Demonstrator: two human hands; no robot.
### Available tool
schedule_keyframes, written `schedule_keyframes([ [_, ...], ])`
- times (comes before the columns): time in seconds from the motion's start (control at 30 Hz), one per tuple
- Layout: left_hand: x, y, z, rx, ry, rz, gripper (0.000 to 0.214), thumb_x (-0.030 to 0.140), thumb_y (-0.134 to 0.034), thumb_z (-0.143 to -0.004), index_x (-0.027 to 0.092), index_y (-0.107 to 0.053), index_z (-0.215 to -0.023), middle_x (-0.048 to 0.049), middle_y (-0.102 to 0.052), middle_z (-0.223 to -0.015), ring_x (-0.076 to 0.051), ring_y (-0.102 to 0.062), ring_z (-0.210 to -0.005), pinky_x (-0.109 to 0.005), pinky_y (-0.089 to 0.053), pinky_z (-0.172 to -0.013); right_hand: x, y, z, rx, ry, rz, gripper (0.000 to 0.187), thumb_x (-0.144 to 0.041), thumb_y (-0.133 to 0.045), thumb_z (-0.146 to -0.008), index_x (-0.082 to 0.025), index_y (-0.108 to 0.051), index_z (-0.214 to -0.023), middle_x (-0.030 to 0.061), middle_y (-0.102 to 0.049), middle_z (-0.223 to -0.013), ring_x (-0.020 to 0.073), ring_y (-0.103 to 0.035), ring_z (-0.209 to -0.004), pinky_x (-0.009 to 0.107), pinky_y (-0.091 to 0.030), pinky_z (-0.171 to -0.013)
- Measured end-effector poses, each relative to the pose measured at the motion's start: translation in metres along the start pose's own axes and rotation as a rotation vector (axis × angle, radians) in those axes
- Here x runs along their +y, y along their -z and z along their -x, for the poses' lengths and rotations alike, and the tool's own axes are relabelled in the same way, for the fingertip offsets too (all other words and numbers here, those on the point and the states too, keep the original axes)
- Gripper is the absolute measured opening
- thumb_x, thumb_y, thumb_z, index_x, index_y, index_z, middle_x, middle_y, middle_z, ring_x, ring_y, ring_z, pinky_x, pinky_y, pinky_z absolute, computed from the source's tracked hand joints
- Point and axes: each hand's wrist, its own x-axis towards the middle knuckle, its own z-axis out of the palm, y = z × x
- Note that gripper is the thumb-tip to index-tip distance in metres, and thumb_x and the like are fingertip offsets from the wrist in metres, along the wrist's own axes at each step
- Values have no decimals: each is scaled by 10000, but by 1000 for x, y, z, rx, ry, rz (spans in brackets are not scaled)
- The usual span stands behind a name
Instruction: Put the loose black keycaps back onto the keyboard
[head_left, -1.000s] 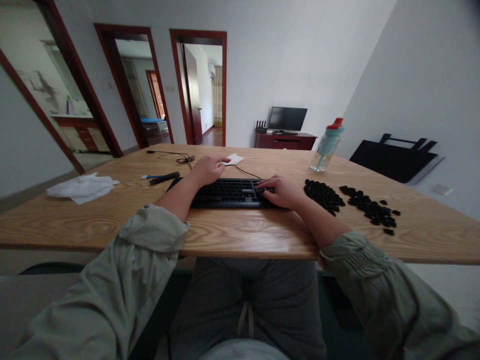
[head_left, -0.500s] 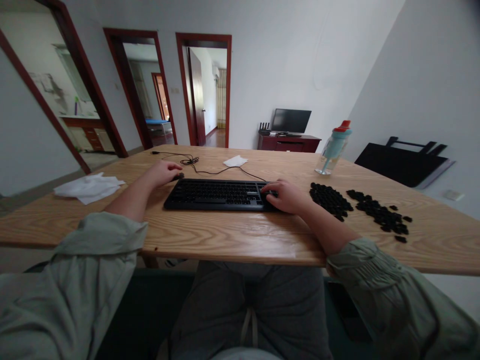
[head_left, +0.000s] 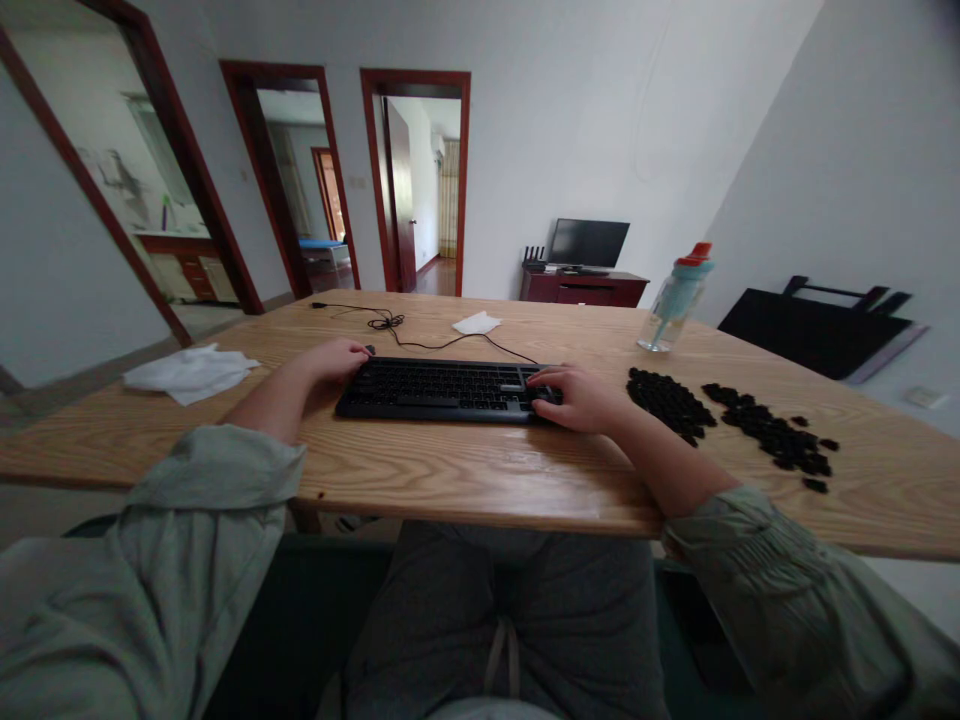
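A black keyboard lies flat on the wooden table in front of me. My left hand is closed beside its upper left corner, the forearm resting on the table. A small dark piece shows at the left fingertips; its kind is too small to tell. My right hand rests over the keyboard's right end, thumb and forefinger bent down in a pinch on the number-pad side. What sits between those fingers is hidden. To its right lie two piles of small black pieces that look like keycaps, a near pile and a looser pile.
A thin black cable runs from the keyboard across the table's far side. Crumpled white tissue lies at left, with a smaller white paper behind the keyboard. A clear bottle with a red top stands at the back right.
The whole view has shifted slightly, so everything sits a little further right. My left fingers have come closer to the keyboard's corner. The right hand stays on the keyboard's right end.
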Motion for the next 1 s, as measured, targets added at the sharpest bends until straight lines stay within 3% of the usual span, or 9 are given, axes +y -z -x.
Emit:
schedule_keyframes([
  [0.1,1,3,-2,-106,-43,-69,285,387,-553,-660,204,-748,-759,-61,-768,-877,-283,-680,-890,-348,-542,-816,0,0,2,-15,19,21,447,-446,-623,-841,-185,-741,-1183,122,-710,-1227,315,-638,-1138,440,-469,-1032],
  [0.33,-4,0,-6,-62,-128,-108,458,393,-532,-723,175,-745,-1065,-87,-743,-1145,-279,-669,-1058,-333,-520,-918,-1,1,16,4,-27,55,851,-637,-735,-709,-233,-555,-1436,157,-659,-1282,354,-608,-1163,467,-486,-986],
  [0.47,3,-4,-4,-89,-166,-164,497,437,-526,-781,149,-726,-1134,-107,-727,-1186,-277,-668,-1061,-345,-515,-929,6,2,25,67,-107,130,780,-591,-715,-758,-226,-552,-1428,165,-673,-1240,348,-637,-1095,464,-498,-949],
  [0.67,25,-18,-3,-121,-243,-178,493,415,-523,-824,175,-717,-1208,-77,-760,-1078,-262,-694,-952,-327,-521,-875,24,19,44,152,-83,146,550,-507,-650,-838,-183,-652,-1282,151,-709,-1168,329,-640,-1073,458,-492,-945],
  [0.73,27,-20,-4,-110,-237,-181,483,410,-514,-833,181,-722,-1205,-71,-761,-1080,-254,-695,-956,-311,-521,-864,34,33,59,209,-177,43,500,-525,-599,-870,-192,-674,-1235,130,-732,-1061,286,-672,-934,418,-528,-828],
  [0.83,24,-21,-6,-99,-236,-160,477,412,-496,-848,202,-723,-1211,-55,-757,-1114,-244,-690,-1000,-294,-518,-879,60,53,94,342,-438,-80,511,-566,-594,-847,-180,-703,-1164,111,-730,-876,222,-645,-681,362,-510,-631],
  [0.93,22,-20,-7,-106,-226,-129,459,411,-514,-841,226,-733,-1200,-38,-758,-1124,-241,-690,-1013,-291,-516,-902,88,61,135,392,-596,-124,466,-538,-614,-812,-171,-718,-1078,125,-738,-898,214,-632,-669,364,-496,-626],
  [1.0,21,-20,-9,-108,-215,-120,456,423,-531,-832,234,-740,-1190,-36,-760,-1121,-243,-693,-1003,-293,-515,-906,99,58,160,327,-628,-161,421,-516,-628,-789,-179,-726,-1021,122,-741,-908,223,-641,-698,369,-498,-645],
])
